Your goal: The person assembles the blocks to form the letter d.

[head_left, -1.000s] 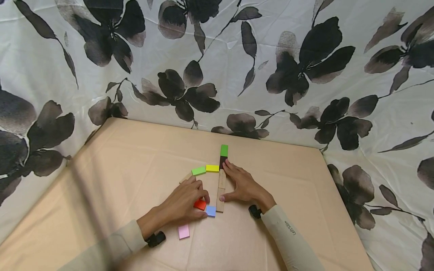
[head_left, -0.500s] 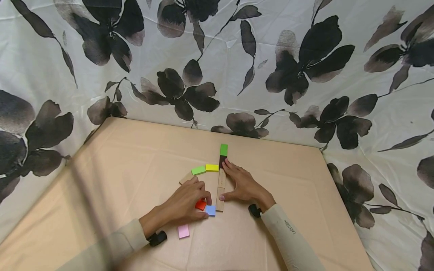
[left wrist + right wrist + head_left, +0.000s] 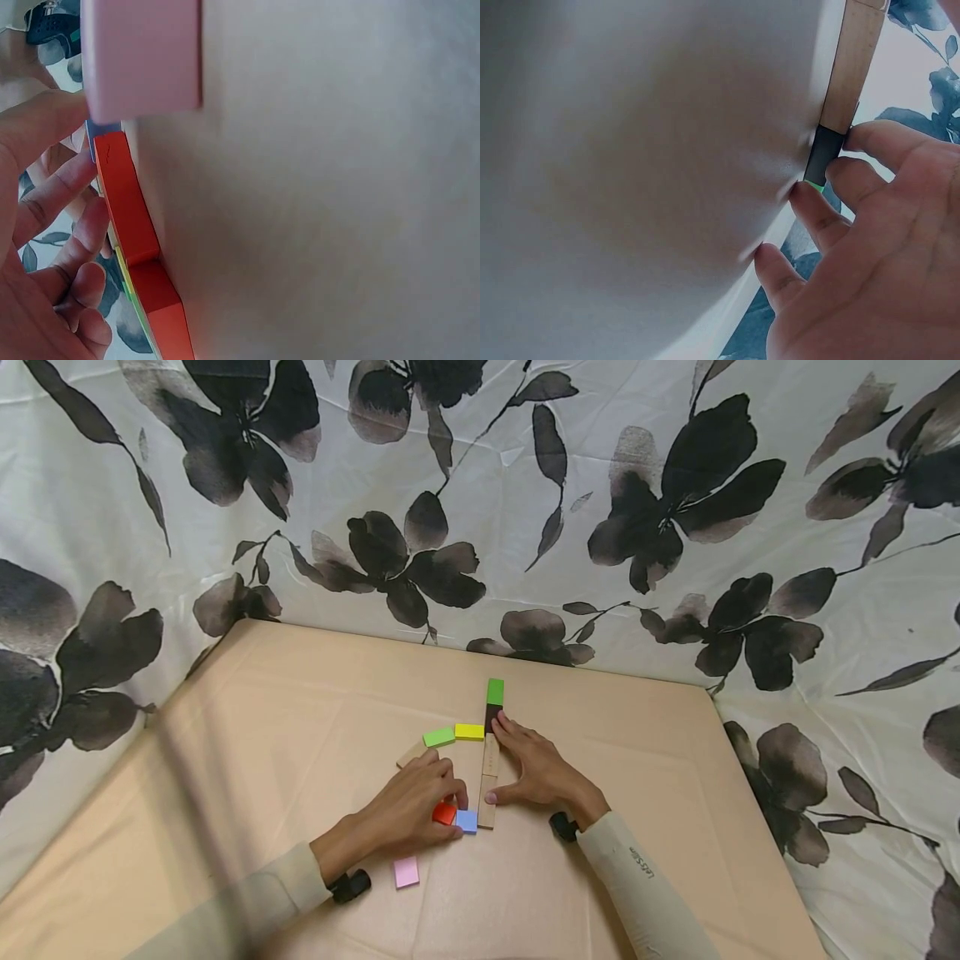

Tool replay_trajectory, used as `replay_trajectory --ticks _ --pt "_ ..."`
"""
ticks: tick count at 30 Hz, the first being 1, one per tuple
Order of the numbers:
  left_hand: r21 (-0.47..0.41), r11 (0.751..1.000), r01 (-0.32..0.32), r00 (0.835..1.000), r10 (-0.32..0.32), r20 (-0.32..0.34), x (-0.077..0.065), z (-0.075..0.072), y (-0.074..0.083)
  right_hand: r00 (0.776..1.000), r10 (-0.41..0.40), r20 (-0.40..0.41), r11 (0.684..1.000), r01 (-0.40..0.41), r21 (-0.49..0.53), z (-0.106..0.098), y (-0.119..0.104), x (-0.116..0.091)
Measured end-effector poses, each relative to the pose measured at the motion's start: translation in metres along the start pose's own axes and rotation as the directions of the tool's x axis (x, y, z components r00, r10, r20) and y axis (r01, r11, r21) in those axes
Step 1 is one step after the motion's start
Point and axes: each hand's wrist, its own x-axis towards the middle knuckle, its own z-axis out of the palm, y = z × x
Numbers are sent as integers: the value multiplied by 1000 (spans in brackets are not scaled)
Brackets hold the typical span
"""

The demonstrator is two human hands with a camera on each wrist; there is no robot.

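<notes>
In the head view my left hand [image 3: 405,810] pinches a blue block [image 3: 467,822] between thumb and index finger. Against it sits a red block [image 3: 444,813], partly under the hand. The left wrist view shows a second red block [image 3: 169,326] joined end to end with the first. A straight column runs beside the blue block: a green block [image 3: 496,692], a black block [image 3: 491,718] and two plain wooden blocks [image 3: 490,756]. My right hand [image 3: 542,770] rests along its right side, fingertips at the black block, thumb against the lower wooden one.
A yellow block [image 3: 469,732], a lime green block [image 3: 439,737] and a plain wooden block [image 3: 411,753] curve leftward from the column. Nearer the camera lies a pink block [image 3: 407,872] by itself. The tan table [image 3: 637,735] meets a floral cloth [image 3: 525,485] behind.
My left hand has shifted slightly right, and the blue block has slid a little away from the camera, closer in line with the red one. My right hand stays still.
</notes>
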Motion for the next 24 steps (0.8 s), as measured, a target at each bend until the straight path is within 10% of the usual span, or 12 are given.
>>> replay_trajectory --ticks 24 --pt "-7 999 -34 999 34 21 -1 -2 -4 1000 -28 -7 1000 28 -10 0 1 0"
